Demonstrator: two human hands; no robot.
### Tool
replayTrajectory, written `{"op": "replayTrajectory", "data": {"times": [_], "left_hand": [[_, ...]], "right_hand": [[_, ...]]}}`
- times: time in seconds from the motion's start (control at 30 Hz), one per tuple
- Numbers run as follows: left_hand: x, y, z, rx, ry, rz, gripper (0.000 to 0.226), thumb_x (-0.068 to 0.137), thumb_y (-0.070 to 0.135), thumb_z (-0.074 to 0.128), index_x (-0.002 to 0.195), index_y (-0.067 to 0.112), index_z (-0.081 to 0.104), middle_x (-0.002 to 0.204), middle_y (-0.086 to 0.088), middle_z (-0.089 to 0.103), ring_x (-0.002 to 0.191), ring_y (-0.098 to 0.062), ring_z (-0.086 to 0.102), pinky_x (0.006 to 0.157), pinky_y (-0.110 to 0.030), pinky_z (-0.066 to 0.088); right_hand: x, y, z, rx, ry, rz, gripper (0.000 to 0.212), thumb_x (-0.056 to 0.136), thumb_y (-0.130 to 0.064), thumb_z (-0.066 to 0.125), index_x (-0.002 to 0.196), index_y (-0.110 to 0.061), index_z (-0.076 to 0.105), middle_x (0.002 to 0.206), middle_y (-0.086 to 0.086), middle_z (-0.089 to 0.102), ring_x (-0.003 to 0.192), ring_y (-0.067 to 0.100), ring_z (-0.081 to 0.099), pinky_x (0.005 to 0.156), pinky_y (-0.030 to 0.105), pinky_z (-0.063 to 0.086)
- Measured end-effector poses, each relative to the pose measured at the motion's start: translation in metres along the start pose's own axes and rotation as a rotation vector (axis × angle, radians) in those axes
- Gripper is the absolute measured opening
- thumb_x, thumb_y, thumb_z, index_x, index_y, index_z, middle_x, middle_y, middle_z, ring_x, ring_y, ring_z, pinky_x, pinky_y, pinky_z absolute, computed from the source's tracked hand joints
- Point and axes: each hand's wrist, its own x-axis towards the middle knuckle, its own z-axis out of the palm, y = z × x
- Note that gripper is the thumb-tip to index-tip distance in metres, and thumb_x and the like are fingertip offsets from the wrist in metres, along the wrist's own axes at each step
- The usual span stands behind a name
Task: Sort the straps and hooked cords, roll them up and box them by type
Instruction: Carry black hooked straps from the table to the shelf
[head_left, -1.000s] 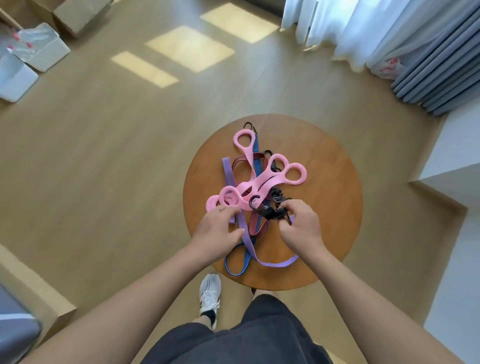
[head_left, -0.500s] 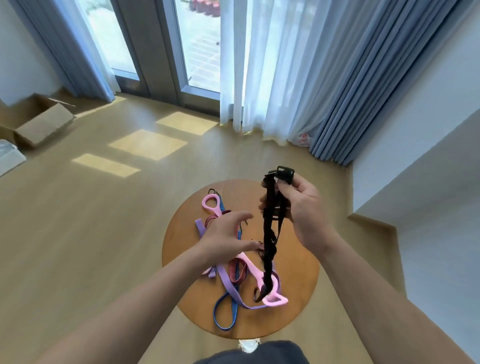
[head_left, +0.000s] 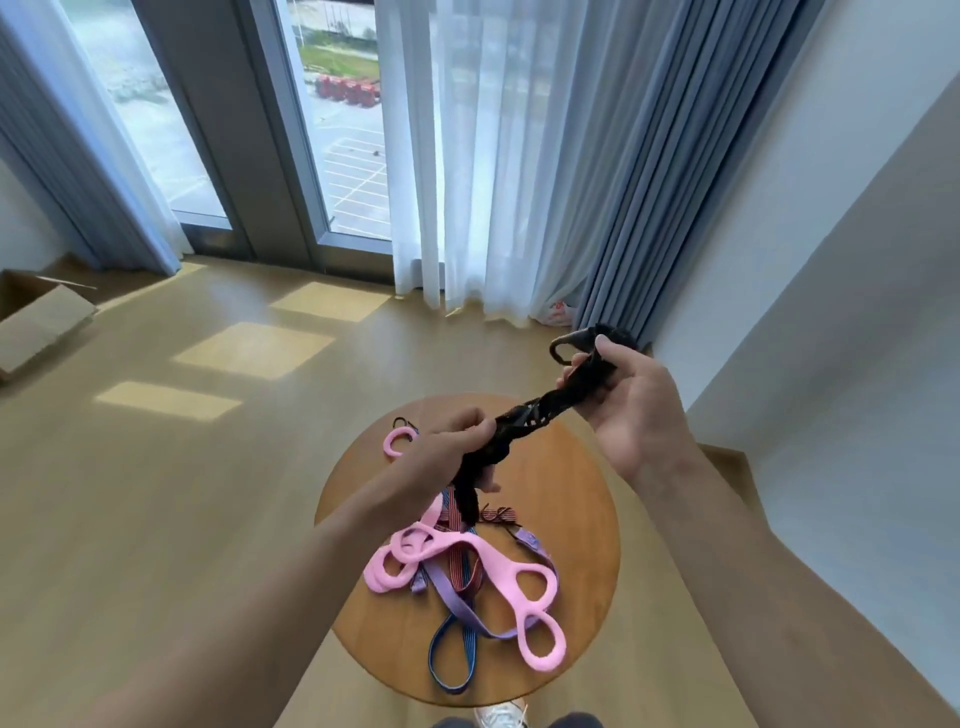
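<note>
A black twisted strap (head_left: 535, 415) with a buckle at its top end stretches between my two hands above the round wooden table (head_left: 582, 519). My right hand (head_left: 628, 400) pinches its upper end near the buckle. My left hand (head_left: 447, 457) grips its lower part, and the strap's tail hangs below that fist. On the table lies a tangle: pink looped bands (head_left: 498, 577), a purple strap (head_left: 462, 608), a blue loop (head_left: 452, 660) and red-and-blue striped cords (head_left: 462, 566).
An open cardboard box (head_left: 36, 322) sits on the wooden floor at the far left. Curtains and a glass door fill the back. A white wall runs along the right. My shoe (head_left: 498, 714) shows under the table's near edge.
The black strap went from hanging upright in my right hand to being held slanted between both hands. My left hand has closed on it. The view has tilted up.
</note>
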Motion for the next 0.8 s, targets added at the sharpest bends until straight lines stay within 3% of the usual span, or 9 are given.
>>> {"op": "replayTrajectory", "data": {"times": [0.07,0.17,0.27,0.33,0.4,0.47,0.57,0.7,0.8], "left_hand": [[-0.004,0.008,-0.005,0.061,-0.025,0.044,0.023,0.101,0.029,0.06,0.096,0.007,0.056,0.072,-0.006,0.05,0.059,-0.021,0.046,0.059,-0.031,0.054],[-0.002,0.014,-0.011,0.338,-0.018,0.095,0.031,0.08,0.038,0.086,0.098,0.022,0.067,0.073,0.005,0.059,0.062,-0.015,0.054,0.062,-0.031,0.05],[-0.005,0.022,-0.006,0.62,-0.011,0.178,0.026,0.073,0.055,0.078,0.09,0.039,0.067,0.076,0.004,0.066,0.068,-0.015,0.061,0.071,-0.041,0.055],[-0.011,0.029,0.005,0.634,-0.034,0.258,0.014,0.083,0.043,0.078,0.088,0.036,0.067,0.073,0.0,0.063,0.064,-0.012,0.056,0.066,-0.038,0.05],[-0.021,0.034,0.016,0.654,-0.072,0.335,0.009,0.09,0.029,0.077,0.093,0.026,0.068,0.07,0.006,0.059,0.061,-0.006,0.05,0.064,-0.026,0.043],[-0.033,0.036,0.026,0.687,-0.12,0.388,0.009,0.092,0.027,0.074,0.097,0.02,0.07,0.07,0.008,0.059,0.061,-0.004,0.049,0.06,-0.02,0.04],[-0.046,0.033,0.042,0.698,-0.151,0.427,0.019,0.094,0.03,0.072,0.091,0.012,0.069,0.07,0.0,0.06,0.06,-0.007,0.048,0.056,-0.019,0.036],[-0.057,0.022,0.07,0.407,-0.176,0.333,0.032,0.092,0.038,0.073,0.087,0.008,0.064,0.066,-0.006,0.057,0.062,-0.018,0.058,0.064,-0.027,0.053],[-0.064,0.015,0.096,0.191,-0.2,0.235,0.037,0.087,0.043,0.073,0.086,0.008,0.063,0.064,0.003,0.052,0.062,-0.014,0.052,0.061,-0.029,0.047]], "right_hand": [[-0.001,-0.001,-0.011,-0.058,0.119,-0.031,0.03,0.09,-0.007,0.064,0.119,0.003,0.063,0.09,0.014,0.067,0.079,0.023,0.069,0.081,0.041,0.06],[-0.012,0.006,-0.028,-0.241,0.285,0.002,0.03,0.091,-0.01,0.066,0.119,0.001,0.062,0.095,0.013,0.069,0.083,0.025,0.068,0.072,0.039,0.06],[-0.034,0.024,-0.039,-0.495,0.45,0.01,0.031,0.092,-0.019,0.067,0.119,-0.007,0.057,0.106,0.009,0.062,0.094,0.022,0.061,0.083,0.041,0.059],[-0.054,0.038,-0.041,-0.606,0.474,-0.098,0.037,0.089,-0.019,0.068,0.122,-0.017,0.052,0.116,0.007,0.059,0.101,0.02,0.058,0.09,0.042,0.056],[-0.078,0.048,-0.043,-0.658,0.334,-0.251,0.044,0.085,-0.022,0.069,0.125,-0.026,0.05,0.124,0.003,0.054,0.109,0.015,0.055,0.086,0.031,0.05],[-0.101,0.052,-0.042,-0.725,0.072,-0.283,0.052,0.076,-0.025,0.067,0.126,-0.03,0.054,0.127,-0.003,0.056,0.111,0.005,0.055,0.084,0.019,0.045],[-0.128,0.06,-0.046,-0.667,-0.252,-0.18,0.053,0.077,-0.018,0.065,0.129,-0.022,0.059,0.122,0.007,0.066,0.114,0.02,0.063,0.093,0.034,0.051],[-0.16,0.075,-0.056,-0.492,-0.232,-0.139,0.044,0.087,-0.012,0.071,0.129,-0.007,0.06,0.12,0.011,0.07,0.115,0.022,0.065,0.09,0.03,0.053],[-0.181,0.085,-0.066,-0.433,-0.172,-0.108,0.044,0.084,-0.014,0.075,0.126,-0.006,0.061,0.119,0.026,0.065,0.112,0.037,0.064,0.09,0.038,0.057]]}}
